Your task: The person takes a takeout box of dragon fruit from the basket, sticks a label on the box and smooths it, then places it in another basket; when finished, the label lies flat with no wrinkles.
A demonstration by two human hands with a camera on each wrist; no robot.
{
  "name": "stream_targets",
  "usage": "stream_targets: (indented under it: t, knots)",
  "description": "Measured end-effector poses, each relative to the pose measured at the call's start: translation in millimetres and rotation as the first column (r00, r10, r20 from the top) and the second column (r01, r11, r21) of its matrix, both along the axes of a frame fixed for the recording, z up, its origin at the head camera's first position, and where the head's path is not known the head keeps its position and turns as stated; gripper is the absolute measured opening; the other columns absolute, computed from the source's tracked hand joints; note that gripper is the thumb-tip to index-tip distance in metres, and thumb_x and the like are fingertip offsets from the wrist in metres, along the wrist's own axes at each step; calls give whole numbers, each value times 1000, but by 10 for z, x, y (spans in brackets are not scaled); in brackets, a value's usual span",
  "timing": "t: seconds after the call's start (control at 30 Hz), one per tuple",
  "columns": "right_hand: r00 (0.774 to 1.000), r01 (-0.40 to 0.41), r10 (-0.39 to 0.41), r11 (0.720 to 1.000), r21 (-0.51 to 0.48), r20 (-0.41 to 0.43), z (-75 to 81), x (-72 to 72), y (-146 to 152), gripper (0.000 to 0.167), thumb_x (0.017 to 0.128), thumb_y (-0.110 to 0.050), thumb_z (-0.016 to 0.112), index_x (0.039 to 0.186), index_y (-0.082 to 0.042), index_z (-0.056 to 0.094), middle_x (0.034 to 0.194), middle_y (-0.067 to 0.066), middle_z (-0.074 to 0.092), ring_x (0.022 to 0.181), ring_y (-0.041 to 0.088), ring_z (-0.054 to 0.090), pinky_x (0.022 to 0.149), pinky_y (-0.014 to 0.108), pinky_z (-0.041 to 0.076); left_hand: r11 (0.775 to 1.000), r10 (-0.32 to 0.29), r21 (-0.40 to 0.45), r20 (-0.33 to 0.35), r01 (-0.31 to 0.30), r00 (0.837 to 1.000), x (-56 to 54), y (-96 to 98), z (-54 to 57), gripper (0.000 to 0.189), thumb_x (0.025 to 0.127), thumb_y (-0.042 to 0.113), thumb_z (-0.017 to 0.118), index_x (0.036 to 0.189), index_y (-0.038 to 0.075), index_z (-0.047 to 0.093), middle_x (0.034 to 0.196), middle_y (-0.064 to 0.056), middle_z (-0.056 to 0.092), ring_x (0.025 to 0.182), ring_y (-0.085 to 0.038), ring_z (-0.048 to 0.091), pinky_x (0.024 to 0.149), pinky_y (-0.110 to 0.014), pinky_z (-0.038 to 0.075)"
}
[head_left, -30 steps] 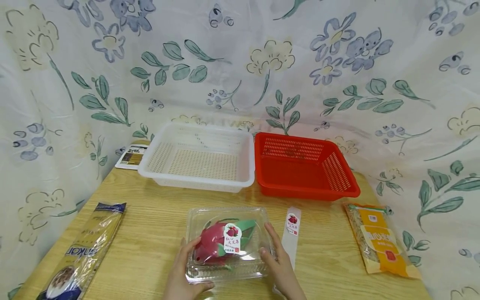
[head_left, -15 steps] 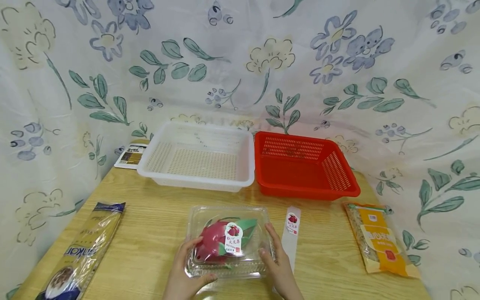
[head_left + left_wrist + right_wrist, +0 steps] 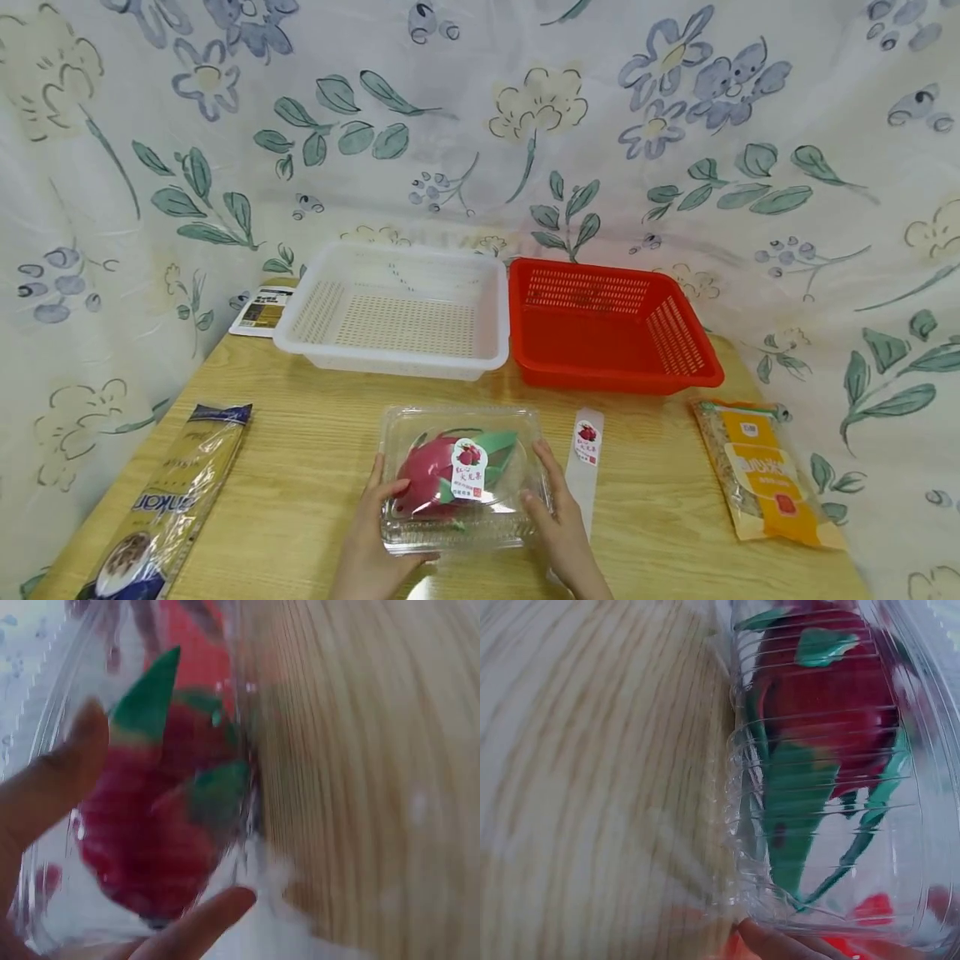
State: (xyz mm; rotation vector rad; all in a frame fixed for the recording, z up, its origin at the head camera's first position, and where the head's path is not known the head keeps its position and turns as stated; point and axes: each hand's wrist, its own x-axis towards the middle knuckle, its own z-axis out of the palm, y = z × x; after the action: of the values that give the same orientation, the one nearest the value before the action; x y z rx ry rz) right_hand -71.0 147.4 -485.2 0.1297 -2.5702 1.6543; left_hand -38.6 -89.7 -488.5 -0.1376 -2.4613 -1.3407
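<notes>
A clear plastic clamshell box (image 3: 517, 425) is held between both hands near the front of the table, in the head view. Inside lies a pink-red dragon fruit (image 3: 423, 475) with green leaf tips, and a white label (image 3: 468, 471) is stuck on the lid. My left hand (image 3: 372, 529) grips the box's left end, its thumb near the front edge and partly hidden. At the right end my right hand (image 3: 561, 529) grips it too. The left wrist view shows finger and thumb on either side of the box; in the right wrist view, fingertips (image 3: 769, 941) touch its end.
A white strip with a sticker (image 3: 585, 462) lies right of the box, partly under the right hand. Behind stand a white basket (image 3: 393, 362) and a red basket (image 3: 615, 379). A gold packet (image 3: 176, 492) lies left, an orange bag (image 3: 772, 475) right, a flat package (image 3: 262, 312) back left.
The box has shifted slightly away and to the right in the head view, both hands still on it. The left thumb has gone partly under its front edge. The view has tilted a little.
</notes>
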Motion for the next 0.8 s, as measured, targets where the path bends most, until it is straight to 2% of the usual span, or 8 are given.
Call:
stream_targets:
  t: [0.1, 0.2, 0.33, 0.4, 0.47, 0.57, 0.67, 0.8]
  knots:
    - [1000, -12, 12, 1000, -28, 15, 52, 3, -3, 54, 96, -18, 54, 147, -23, 37, 160, 13, 26, 143, 48, 24, 103, 77, 26, 998, 60, -10, -55, -60, 997, 0, 26, 48, 77, 48, 5, 94, 115, 10, 56, 148, -26, 40, 117, -53, 53, 85, -56, 52]
    - [998, -46, 49, 996, -83, 27, 141, 37, -1, 48, 99, -16, 50, 145, -20, 39, 160, 19, 22, 140, 53, 26, 99, 74, 35, 995, 90, -29, -146, -95, 985, -19, 10, 126, 71, 46, 0, 93, 108, 8, 60, 145, -22, 47, 108, -43, 63, 86, -33, 57]
    - [991, -131, 125, 974, -185, -45, 267, 82, 4, 48, 100, -7, 43, 147, -13, 33, 159, 27, 14, 132, 55, 36, 94, 61, 49, 995, 99, 15, -248, -99, 964, -67, -68, 244, 68, 44, -6, 92, 104, 4, 62, 143, -20, 50, 108, -18, 63, 82, -5, 47]
    - [980, -177, 151, 958, -226, -127, 326, 88, 1, 51, 100, -4, 41, 150, -8, 28, 159, 27, 13, 136, 40, 41, 97, 47, 50, 995, 92, 74, -283, -74, 955, -96, -125, 343, 68, 45, -10, 90, 106, 1, 61, 144, -22, 48, 111, -6, 59, 79, -6, 48]
    - [962, -222, 166, 940, -261, -219, 381, 77, -8, 53, 100, -4, 40, 151, -4, 25, 161, 20, 14, 143, 22, 33, 103, 33, 45, 990, 91, 135, -316, -50, 944, -145, -185, 446, 67, 47, -14, 87, 106, -2, 60, 144, -24, 47, 120, 5, 50, 83, -8, 48]
    - [922, -306, 205, 907, -291, -329, 459, 17, -31, 53, 102, -7, 39, 152, -1, 20, 163, 8, 15, 143, 3, 30, 106, 21, 38, 981, 100, 192, -374, -28, 922, -262, -266, 598, 66, 47, -17, 86, 106, -7, 58, 142, -30, 46, 128, 7, 45, 86, -10, 47]
    - [889, -369, 241, 882, -295, -389, 528, -84, -75, 54, 103, -7, 37, 153, -1, 17, 162, 1, 20, 140, 5, 36, 105, 22, 42, 976, 137, 209, -387, -58, 912, -396, -324, 737, 64, 48, -16, 86, 105, -8, 58, 141, -29, 46, 131, 8, 42, 86, -11, 46]
    - [880, -389, 258, 873, -293, -400, 601, -237, -166, 56, 103, -6, 37, 154, -5, 14, 159, 8, 23, 134, 7, 43, 103, 28, 48, 973, 192, 190, -357, -130, 914, -592, -399, 887, 62, 52, -11, 88, 107, -6, 58, 144, -23, 47, 133, 1, 44, 82, -8, 46]
